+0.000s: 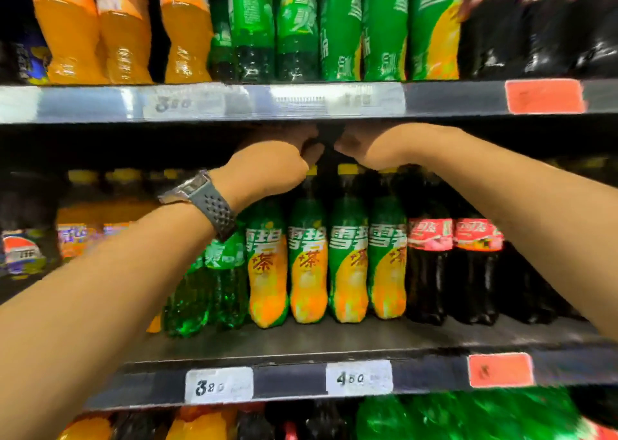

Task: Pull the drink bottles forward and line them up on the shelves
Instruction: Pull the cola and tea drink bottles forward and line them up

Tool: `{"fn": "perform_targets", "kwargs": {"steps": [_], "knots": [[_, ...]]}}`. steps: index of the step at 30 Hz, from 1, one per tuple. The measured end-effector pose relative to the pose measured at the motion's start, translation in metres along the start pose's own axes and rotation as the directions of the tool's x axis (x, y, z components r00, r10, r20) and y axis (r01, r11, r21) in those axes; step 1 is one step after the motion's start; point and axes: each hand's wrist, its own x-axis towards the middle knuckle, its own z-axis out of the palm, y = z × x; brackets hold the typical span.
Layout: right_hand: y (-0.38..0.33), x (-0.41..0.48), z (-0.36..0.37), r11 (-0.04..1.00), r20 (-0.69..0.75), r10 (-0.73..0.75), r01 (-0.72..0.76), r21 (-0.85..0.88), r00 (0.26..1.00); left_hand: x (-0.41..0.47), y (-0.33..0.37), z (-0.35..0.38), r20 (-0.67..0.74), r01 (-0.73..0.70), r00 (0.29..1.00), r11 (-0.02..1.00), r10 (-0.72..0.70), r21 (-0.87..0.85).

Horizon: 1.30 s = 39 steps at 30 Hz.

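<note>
Four green-and-orange tea soda bottles (307, 265) with yellow caps stand in a row on the middle shelf (334, 339), set back from its front edge. Clear green bottles (207, 292) stand left of them and dark cola bottles (431, 272) to their right. Both my hands reach in just under the upper shelf, above the tea bottles' caps. My left hand (267, 168), with a watch on its wrist, curls round the top of a tea bottle. My right hand (368, 145) lies over the neighbouring caps, its fingers bent back into the shadow and hidden.
The upper shelf edge (301, 101) with price tags hangs close above my hands; orange, green and cola bottles stand on it. Orange soda bottles (77, 229) fill the middle shelf's left. A bare strip of shelf runs in front of the bottles. More bottles sit below.
</note>
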Motion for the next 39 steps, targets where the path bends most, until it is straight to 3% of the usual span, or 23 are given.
{"fn": "perform_targets", "kwargs": {"steps": [4,9,12,18,27,33,39], "knots": [[0.055,-0.03,0.001,0.993,0.085,0.094,-0.087,-0.079,0.992,0.03,0.053,0.026,0.052,-0.028,0.998,0.998,0.031,-0.049],[0.111,-0.063,-0.002,0.987,0.049,0.101,-0.094,-0.128,0.994,0.056,0.114,0.052,0.149,-0.035,0.987,0.991,0.054,-0.127],[0.138,-0.077,-0.004,0.981,0.097,0.12,-0.103,-0.161,0.988,0.068,0.145,0.061,0.2,0.018,0.98,0.979,0.024,-0.205],[0.168,-0.092,-0.001,0.995,0.122,0.05,-0.038,-0.095,0.991,0.078,0.177,0.065,0.331,0.047,0.943,0.997,-0.024,-0.062],[0.175,-0.087,0.014,0.999,0.15,-0.003,-0.002,0.032,0.989,0.078,0.177,0.074,0.22,0.092,0.971,0.996,-0.094,0.019],[0.179,-0.083,0.021,0.994,0.127,-0.004,-0.01,0.109,0.992,0.064,0.17,0.066,0.294,0.017,0.956,1.0,-0.012,-0.015],[0.181,-0.086,0.02,0.987,0.127,0.003,-0.024,0.16,0.992,0.064,0.171,0.075,0.222,0.035,0.974,0.999,-0.041,0.031]]}}
